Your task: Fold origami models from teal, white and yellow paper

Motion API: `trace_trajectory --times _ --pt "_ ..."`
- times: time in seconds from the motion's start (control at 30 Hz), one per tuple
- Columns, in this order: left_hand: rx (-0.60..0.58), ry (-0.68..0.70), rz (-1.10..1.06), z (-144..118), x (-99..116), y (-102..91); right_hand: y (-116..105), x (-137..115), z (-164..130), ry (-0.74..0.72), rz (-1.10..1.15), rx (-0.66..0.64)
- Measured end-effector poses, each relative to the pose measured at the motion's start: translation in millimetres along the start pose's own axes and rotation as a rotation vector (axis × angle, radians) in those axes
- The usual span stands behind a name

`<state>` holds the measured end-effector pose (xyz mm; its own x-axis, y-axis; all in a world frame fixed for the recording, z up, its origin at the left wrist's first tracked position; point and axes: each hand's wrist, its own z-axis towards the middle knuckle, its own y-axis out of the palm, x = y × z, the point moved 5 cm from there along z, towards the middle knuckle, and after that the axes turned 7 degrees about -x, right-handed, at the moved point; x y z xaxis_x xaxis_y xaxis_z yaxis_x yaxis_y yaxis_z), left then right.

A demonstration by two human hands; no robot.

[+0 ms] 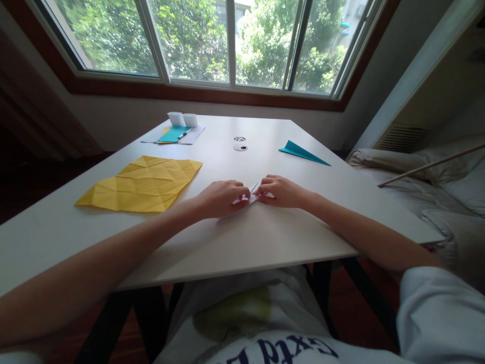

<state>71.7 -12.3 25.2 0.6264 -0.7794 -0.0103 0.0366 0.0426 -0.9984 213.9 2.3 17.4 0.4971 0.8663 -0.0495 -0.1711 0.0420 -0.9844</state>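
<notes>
A small folded piece of white paper is held between my two hands, low over the near middle of the table. My left hand pinches its left side, fingers curled together. On the right side, my right hand grips the paper between thumb and fingers. Much of the paper is hidden behind the fingers, and its exact folded shape is hard to make out. Left of my left hand lies a creased yellow paper sheet, opened out. Beyond my right hand rests a blue paper plane.
The white table carries a stack at its far left: white sheets, blue paper, a marker and two small white containers. A round cable-hole cover sits mid-table. A sofa with a stick is at right.
</notes>
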Motion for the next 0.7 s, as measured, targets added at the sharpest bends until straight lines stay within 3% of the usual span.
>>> trace_trajectory --times 0.7 --pt "-0.013 0.138 0.057 0.3 0.6 5.9 1.3 -5.2 -2.1 -0.104 -0.021 0.03"
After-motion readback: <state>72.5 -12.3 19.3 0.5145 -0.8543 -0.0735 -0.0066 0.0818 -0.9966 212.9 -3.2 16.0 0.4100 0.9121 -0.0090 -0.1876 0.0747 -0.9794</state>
